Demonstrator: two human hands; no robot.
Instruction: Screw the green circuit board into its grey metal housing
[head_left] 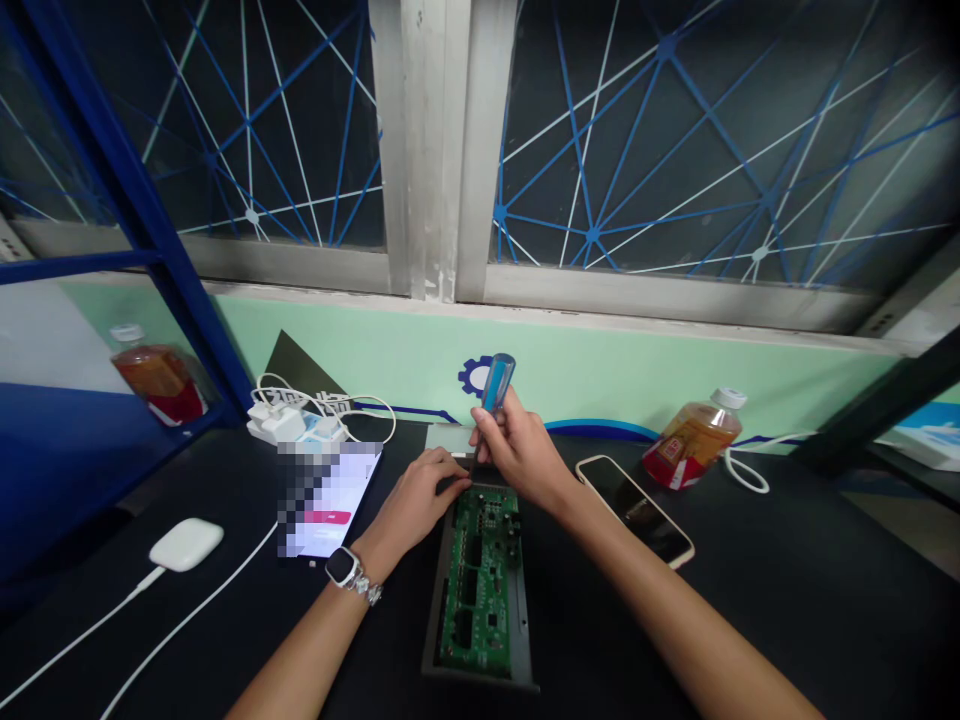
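Observation:
A green circuit board (487, 590) lies in a long grey metal tray (480, 678) on the dark table. My right hand (517, 445) is closed round a screwdriver (496, 385) with a clear blue handle, held nearly upright. Its shaft points down at the far end of the board; the tip is hard to make out. My left hand (427, 490) rests at the tray's far left corner beside the shaft. Its thumb and fingers are pinched together there, and what they hold, if anything, is too small to tell.
Left of the tray lie a lit phone (330, 515), a white charging case (187, 545) on a cable and a power strip (300, 425) with plugs. On the right are a dark phone (637, 510) and a drink bottle (694, 440). A green wall (600, 365) stands behind.

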